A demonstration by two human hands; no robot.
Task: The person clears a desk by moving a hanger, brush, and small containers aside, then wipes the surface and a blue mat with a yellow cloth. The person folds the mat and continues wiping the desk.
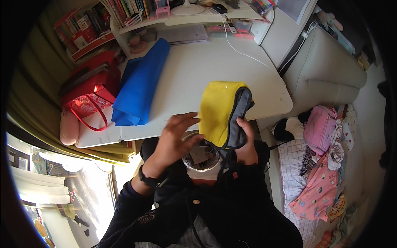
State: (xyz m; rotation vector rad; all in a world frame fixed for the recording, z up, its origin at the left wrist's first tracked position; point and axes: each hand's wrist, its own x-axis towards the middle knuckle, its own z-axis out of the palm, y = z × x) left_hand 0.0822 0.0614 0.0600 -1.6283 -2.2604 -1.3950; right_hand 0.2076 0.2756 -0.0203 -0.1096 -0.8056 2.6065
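Note:
A folded yellow and grey cloth with dark edging (215, 113) is held up over the front edge of the white desk (198, 71). My right hand (246, 142) grips its lower right side, with the thumb on the grey face and the other fingers hidden behind. My left hand (178, 136), with a dark band on the wrist, is raised at the cloth's left side, fingers apart; whether the fingertips touch the yellow face I cannot tell. A folded blue sheet (141, 83) lies on the desk's left part.
A red bag (93, 90) and a pink cylindrical object (69, 127) are at the left. Below the cloth, between my legs, is a lined waste bin (201, 169). A white cable (237, 51) crosses the desk's back right. Clothes and a pink bag (321, 127) lie on the bed at right.

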